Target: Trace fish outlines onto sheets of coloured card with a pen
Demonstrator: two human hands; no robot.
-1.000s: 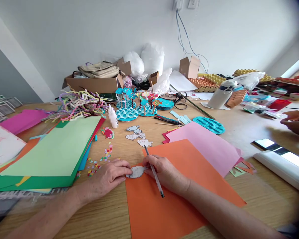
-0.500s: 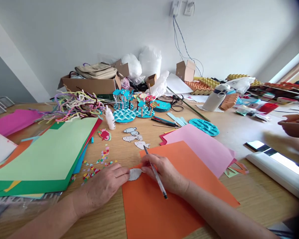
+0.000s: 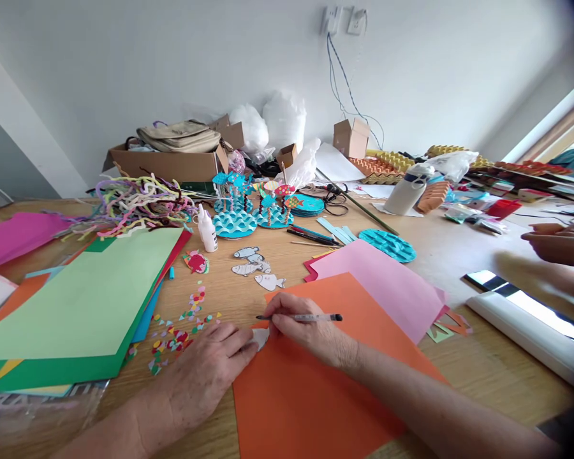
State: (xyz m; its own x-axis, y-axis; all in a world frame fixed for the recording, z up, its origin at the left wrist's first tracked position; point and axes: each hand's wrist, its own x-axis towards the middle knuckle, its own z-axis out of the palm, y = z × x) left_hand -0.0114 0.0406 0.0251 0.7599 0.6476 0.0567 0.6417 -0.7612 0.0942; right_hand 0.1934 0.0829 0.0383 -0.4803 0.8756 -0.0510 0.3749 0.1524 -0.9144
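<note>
My right hand [image 3: 306, 328] is closed round a clear-barrelled pen [image 3: 319, 317], held nearly level, its dark tip pointing left. A small white paper cutout [image 3: 261, 336] lies on the far left corner of an orange sheet of paper [image 3: 316, 395]. Fingers of my left hand [image 3: 215, 357] press the cutout down and cover its left part. The right fingertips are at its other end, so its full outline is hidden. Just beyond are several pale paper fish [image 3: 268, 282] and a red paper fish [image 3: 196, 262]. Coloured paper bits [image 3: 172, 341] are scattered beside my left hand.
Stacked coloured sheets [image 3: 81, 293] lie left, below a heap of fuzzy craft stems [image 3: 143, 201]. A white glue bottle [image 3: 207, 231] stands near blue fish models [image 3: 234, 223]. Pink paper [image 3: 377, 280] and a white device [image 3: 526, 331] lie right, near another person's hand [image 3: 562, 245].
The pen has swung from pointing away to lying nearly level. My left fingers have slid right over the cutout, hiding more of it. The view has shifted slightly.
</note>
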